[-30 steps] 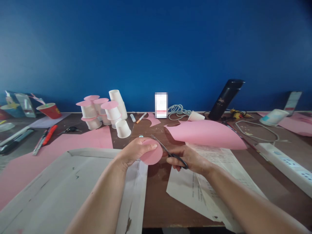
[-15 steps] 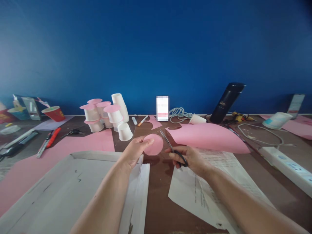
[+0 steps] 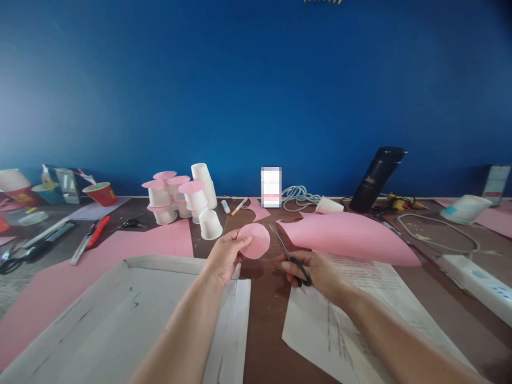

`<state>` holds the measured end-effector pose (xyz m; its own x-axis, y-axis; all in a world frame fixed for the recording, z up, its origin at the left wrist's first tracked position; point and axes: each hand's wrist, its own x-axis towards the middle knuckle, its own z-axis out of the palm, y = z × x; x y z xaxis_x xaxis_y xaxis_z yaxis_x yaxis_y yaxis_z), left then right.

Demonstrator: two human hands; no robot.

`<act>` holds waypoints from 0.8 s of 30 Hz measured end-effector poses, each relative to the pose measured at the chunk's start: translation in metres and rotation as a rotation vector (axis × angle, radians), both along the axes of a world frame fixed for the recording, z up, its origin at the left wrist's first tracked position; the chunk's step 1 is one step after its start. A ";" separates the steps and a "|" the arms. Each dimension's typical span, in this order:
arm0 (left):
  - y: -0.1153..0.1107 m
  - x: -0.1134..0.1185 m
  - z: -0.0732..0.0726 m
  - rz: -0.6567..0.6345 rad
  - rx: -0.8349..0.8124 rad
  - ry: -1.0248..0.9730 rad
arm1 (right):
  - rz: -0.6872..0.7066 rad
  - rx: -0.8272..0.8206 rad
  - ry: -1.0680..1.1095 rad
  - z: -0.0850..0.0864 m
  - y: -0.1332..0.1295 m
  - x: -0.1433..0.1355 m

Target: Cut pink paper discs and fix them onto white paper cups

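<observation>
My left hand pinches a round pink paper disc by its left edge, thumb on the face toward me. To its right, my right hand has its fingers in the handles of black-handled scissors. The scissor blades point up and left, close to the disc but apart from it, and look closed together. Behind my left hand stands an upside-down white paper cup. A large curled sheet of pink paper lies beyond my right hand.
White cups with pink discs are stacked back left. A white box lid and printed sheet lie in front. A black flask leans near the blue wall; a power strip sits right. Utility knives lie left.
The whole view has shifted, so things appear lower and a little farther right. Both hands keep their grips, with the disc and scissors still apart.
</observation>
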<state>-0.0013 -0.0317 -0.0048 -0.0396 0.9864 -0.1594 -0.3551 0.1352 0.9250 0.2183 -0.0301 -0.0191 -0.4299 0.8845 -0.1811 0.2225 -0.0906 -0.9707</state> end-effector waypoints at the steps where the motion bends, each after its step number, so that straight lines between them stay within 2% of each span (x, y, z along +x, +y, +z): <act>1: 0.001 0.001 0.000 0.026 -0.011 -0.009 | 0.002 -0.002 -0.001 0.000 0.000 0.000; 6: 0.004 0.005 -0.002 0.123 -0.055 -0.076 | 0.006 -0.025 0.017 0.003 -0.001 -0.003; 11: 0.008 0.008 -0.007 0.219 -0.077 -0.147 | -0.055 -0.068 0.061 0.004 -0.004 -0.008; 17: 0.013 0.007 -0.014 0.253 0.003 -0.180 | -0.084 -0.094 0.114 -0.001 -0.003 -0.012; 20: 0.016 0.004 -0.019 0.264 0.043 -0.113 | -0.122 -0.132 0.148 -0.004 -0.001 -0.013; 24: 0.019 0.000 -0.027 0.308 0.074 0.129 | -0.155 -0.166 0.205 -0.009 0.002 -0.013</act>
